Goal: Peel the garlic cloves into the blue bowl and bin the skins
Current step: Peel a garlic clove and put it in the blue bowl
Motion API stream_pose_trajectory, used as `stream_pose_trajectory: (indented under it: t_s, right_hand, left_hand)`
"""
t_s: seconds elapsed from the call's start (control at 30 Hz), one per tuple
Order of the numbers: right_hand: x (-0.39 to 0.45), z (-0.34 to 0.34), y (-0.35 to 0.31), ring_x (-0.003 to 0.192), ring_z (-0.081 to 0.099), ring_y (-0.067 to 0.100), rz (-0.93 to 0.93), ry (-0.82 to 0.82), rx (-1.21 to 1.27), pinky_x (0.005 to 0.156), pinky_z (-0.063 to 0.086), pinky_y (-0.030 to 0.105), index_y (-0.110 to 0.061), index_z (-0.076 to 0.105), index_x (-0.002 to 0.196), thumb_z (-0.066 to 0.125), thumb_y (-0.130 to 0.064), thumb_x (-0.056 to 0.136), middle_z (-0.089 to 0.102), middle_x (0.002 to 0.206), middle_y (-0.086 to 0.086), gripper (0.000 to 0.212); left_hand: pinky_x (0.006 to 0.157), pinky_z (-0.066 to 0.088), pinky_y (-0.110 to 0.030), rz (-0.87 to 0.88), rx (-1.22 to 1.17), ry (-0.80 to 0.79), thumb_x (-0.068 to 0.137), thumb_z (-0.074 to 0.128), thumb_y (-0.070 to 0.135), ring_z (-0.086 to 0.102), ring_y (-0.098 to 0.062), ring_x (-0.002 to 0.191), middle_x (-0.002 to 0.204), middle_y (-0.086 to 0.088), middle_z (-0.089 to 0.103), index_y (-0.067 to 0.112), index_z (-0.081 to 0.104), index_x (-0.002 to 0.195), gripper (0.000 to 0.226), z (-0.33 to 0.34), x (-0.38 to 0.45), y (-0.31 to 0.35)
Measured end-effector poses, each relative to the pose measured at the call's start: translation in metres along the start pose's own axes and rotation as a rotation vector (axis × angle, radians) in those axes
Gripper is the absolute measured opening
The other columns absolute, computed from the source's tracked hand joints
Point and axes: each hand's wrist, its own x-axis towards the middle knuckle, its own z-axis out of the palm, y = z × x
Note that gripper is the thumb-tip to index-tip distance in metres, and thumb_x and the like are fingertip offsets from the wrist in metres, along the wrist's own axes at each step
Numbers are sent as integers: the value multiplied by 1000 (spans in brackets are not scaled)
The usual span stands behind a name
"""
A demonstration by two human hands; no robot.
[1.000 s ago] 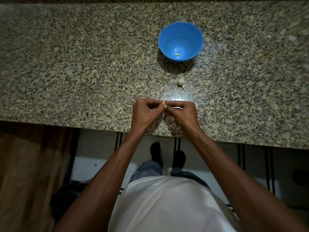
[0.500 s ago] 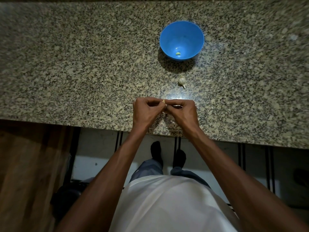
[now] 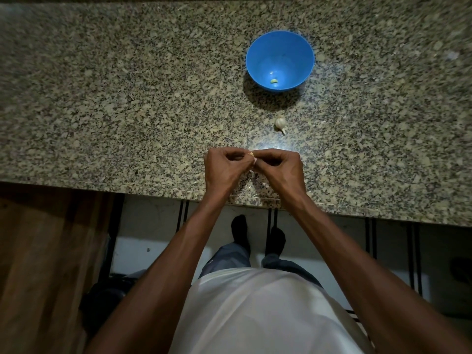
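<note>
Near the front edge of the speckled granite counter (image 3: pixel 107 103), the two hands meet fingertip to fingertip just above the stone. The left hand (image 3: pixel 224 168) has its fingers curled in tight, thumb and forefinger pinching a small garlic clove (image 3: pixel 251 155), of which only a pale yellowish sliver shows between the knuckles. The right hand (image 3: pixel 279 169) is curled the same way and pinches the clove from the other side; a bit of whitish skin (image 3: pixel 252 172) shows below, between the two hands, though whether it hangs from the clove or lies on the counter cannot be told. Farther back and slightly to the right, a garlic bulb (image 3: pixel 280 123) lies on the counter by itself, its stem tip pointing toward the near edge, well apart from the hands. Beyond it, near but not touching, stands the blue bowl (image 3: pixel 293 47), upright, with one small pale peeled clove (image 3: pixel 274 81) resting in its bottom. Both forearms reach in from the near side over the counter's edge. Below the edge a white shirt (image 3: pixel 255 315), grey trousers and two dark feet on a light floor are in view, with a dark wooden panel (image 3: pixel 38 264) to the left.
</note>
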Motion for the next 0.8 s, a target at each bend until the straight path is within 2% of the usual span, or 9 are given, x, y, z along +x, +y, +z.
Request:
stream_pose_trajectory:
  t_s: [0.27,0.43,0.5,0.7,0.8]
  right_hand:
    - [-1,-2,0,88,79,16,16,-32,-20,84,66,43,-12,82,105,84,-13,88,82,93,2,18]
    - [-3,-8,-8,97,78,27,99,-129,212,85,64,36,-10,73,124,77,-4,93,76,101,23,31]
    - [-2,-9,-9,100,77,32,150,-142,313,85,63,34,-9,72,124,76,-1,94,74,105,28,32]
    - [1,-9,-11,100,77,35,169,-101,334,89,64,40,3,73,112,80,-4,90,77,106,23,24]
    - [2,-9,-15,93,78,35,109,-83,214,84,64,39,-2,77,110,80,-11,92,79,100,17,20]
  left_hand:
    - [76,67,-41,17,19,-62,81,84,16,77,-12,77,81,2,79,14,82,94,13,-1,3,-5]
    - [82,65,-46,-30,-158,-157,89,79,10,78,-26,83,86,-8,79,13,79,91,4,-8,2,-5]
    - [83,65,-44,-75,-228,-178,89,80,7,78,-28,84,88,-11,79,11,79,92,5,-11,1,-5]
    - [76,64,-35,-66,-228,-220,83,87,10,78,-27,86,90,-11,79,4,78,94,16,-16,6,-10]
    - [85,64,-39,27,-191,-260,91,80,17,77,-19,96,100,-2,81,10,80,109,18,-19,13,-13]
